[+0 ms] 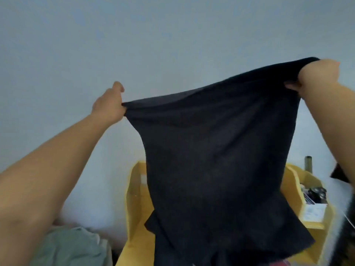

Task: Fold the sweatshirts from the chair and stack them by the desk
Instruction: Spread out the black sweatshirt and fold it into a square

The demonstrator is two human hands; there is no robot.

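Head view: dark sweatshirt (217, 150) is held up in the air in front of a pale wall, spread between both hands and hanging down over the yellow wooden desk unit (134, 198). Its lower edge bunches near the bottom of the frame.

Risks, as judged: the garment hangs unevenly, higher on the right, so any fold started from here may come out skewed. The loose hem could drag across the desk unit and snag on its open compartment (311, 191) of small items. A slip at either corner would drop the cloth in a heap.

Grip: left hand (109, 104) pinches the upper left corner, fingers closed on a gathered point of cloth. Right hand (318, 73) is curled round the upper right edge, fabric wrapped over the knuckles; fingertips are mostly hidden.

Pale green cloth (71, 248) lies at lower left, apart from the held garment.
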